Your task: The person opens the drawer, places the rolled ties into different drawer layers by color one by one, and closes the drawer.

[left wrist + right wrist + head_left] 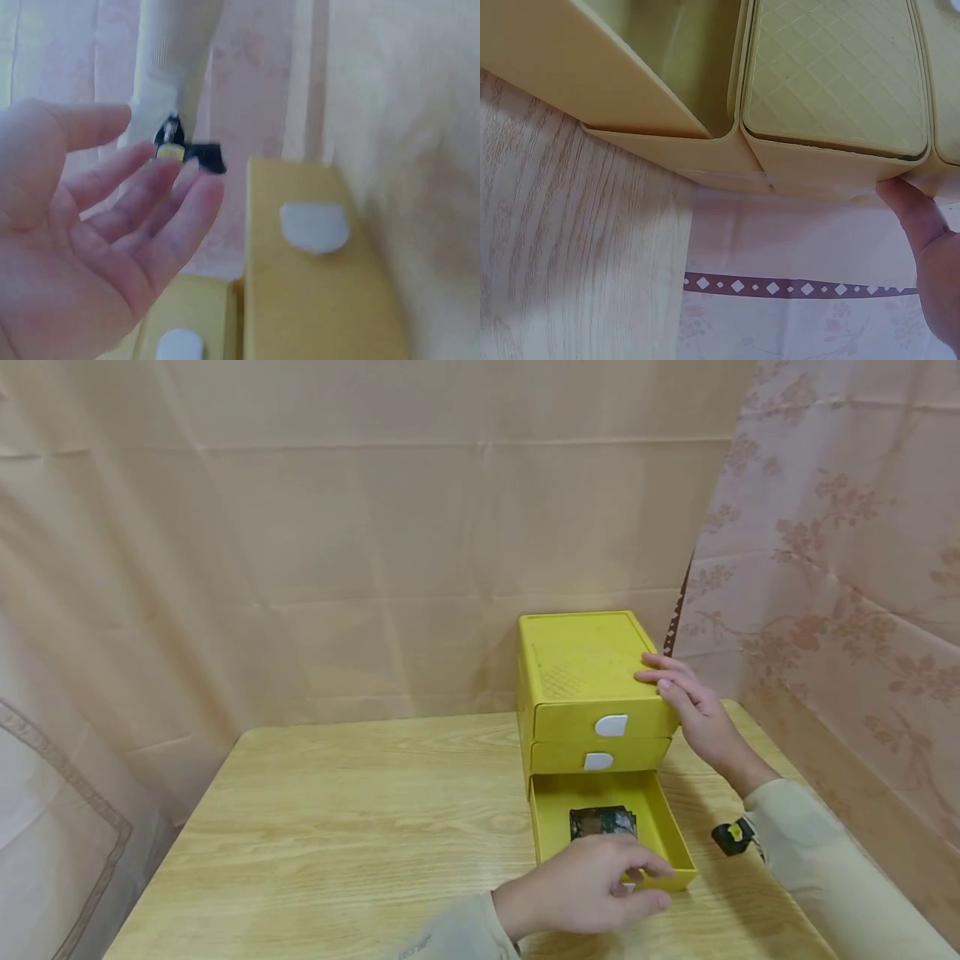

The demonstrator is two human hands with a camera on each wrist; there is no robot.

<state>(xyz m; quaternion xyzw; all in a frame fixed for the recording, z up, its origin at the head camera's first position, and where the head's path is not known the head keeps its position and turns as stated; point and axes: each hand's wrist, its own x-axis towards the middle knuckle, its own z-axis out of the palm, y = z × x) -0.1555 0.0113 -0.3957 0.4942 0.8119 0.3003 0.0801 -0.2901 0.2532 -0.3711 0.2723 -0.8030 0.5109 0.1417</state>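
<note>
A yellow drawer cabinet (592,652) stands on the table, its bottom drawer (671,827) pulled out and the two upper drawers closed. Inside the pulled-out drawer lies a dark, shiny flat item (603,821); its kind cannot be made out, and my left hand hides part of it. My left hand (588,881) hovers at the front of that drawer, fingers loosely bent. Nothing is in its palm in the left wrist view. My right hand (697,710) rests on the cabinet's upper right edge, fingers extended over the top. In the right wrist view, its thumb (915,214) touches the cabinet's side.
White tab handles (611,725) mark the upper drawers. The wooden table (360,810) extends left of the cabinet. A beige curtain (337,527) hangs behind it, and a flowered curtain (847,568) on the right. A black device (731,837) is worn at my right wrist.
</note>
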